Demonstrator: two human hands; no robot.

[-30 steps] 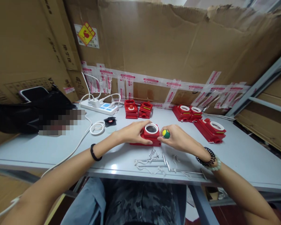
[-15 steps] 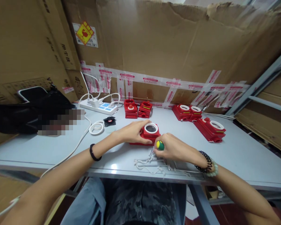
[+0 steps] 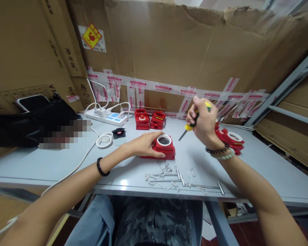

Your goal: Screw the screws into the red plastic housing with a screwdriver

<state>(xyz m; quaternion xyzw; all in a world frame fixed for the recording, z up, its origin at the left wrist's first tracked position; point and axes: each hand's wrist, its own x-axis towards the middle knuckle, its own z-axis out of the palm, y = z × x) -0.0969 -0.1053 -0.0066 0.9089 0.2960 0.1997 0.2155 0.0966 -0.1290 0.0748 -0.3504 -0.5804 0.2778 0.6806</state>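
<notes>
A red housing with a white ring around a dark round window (image 3: 170,149) rests on the table in front of me. My left hand (image 3: 146,145) grips it from the left, with the thumb along its near side. In my right hand (image 3: 204,119), raised off the table to the right, is a screwdriver (image 3: 189,127) with a yellow and green handle. Its dark tip points down and left, apart from the housing. Several small screws (image 3: 166,168) lie just below the housing. Nearer the front edge are metal T-shaped rods (image 3: 205,186) with white strings.
Two red housings (image 3: 142,123) stand at the back, and more red housings (image 3: 233,140) are partly behind my right hand. A power strip (image 3: 106,117), a coiled white cable (image 3: 104,140), a small black piece (image 3: 119,132) and a black bag (image 3: 53,114) occupy the left. Cardboard (image 3: 154,51) walls the back.
My right hand has lifted away from the housing, up and to the right, with the screwdriver in it. The screws and rods are uncovered. My left hand stays on the housing.
</notes>
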